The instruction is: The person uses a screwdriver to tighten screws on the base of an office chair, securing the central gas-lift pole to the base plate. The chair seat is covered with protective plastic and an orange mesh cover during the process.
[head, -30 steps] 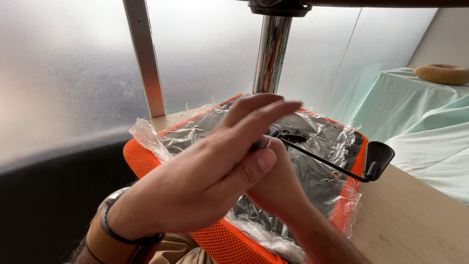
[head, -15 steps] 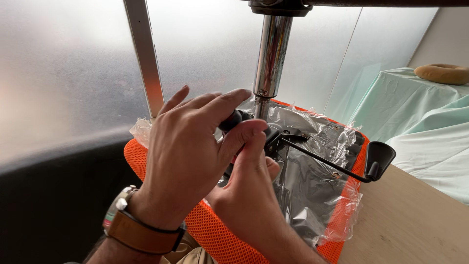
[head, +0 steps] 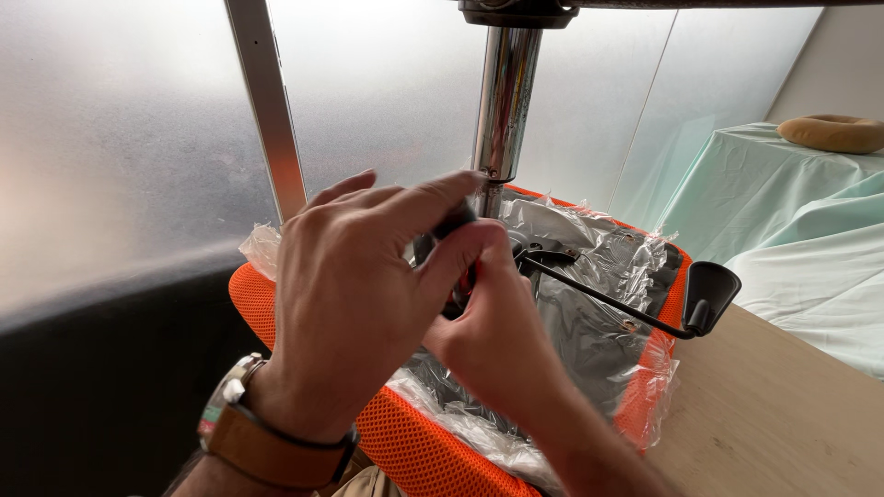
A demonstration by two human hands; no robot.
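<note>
The chrome column (head: 502,101) is standing right behind both hands, and the black lever (head: 635,308) is blocking the right side; open room is lying over the wooden floor (head: 783,414).

You have one piece of packaging before you: a clear plastic wrap (head: 599,276), crinkled and glossy, stretched over the dark underside of the orange seat (head: 433,451); it lies just beyond your hands, spreading from the chrome post's foot to the right rim; its loose edges bunch out past the orange mesh at the far left corner, along the near edge below your right wrist, and at the right side above the tabletop (head: 783,414); no labels, signs or screens show.
</note>
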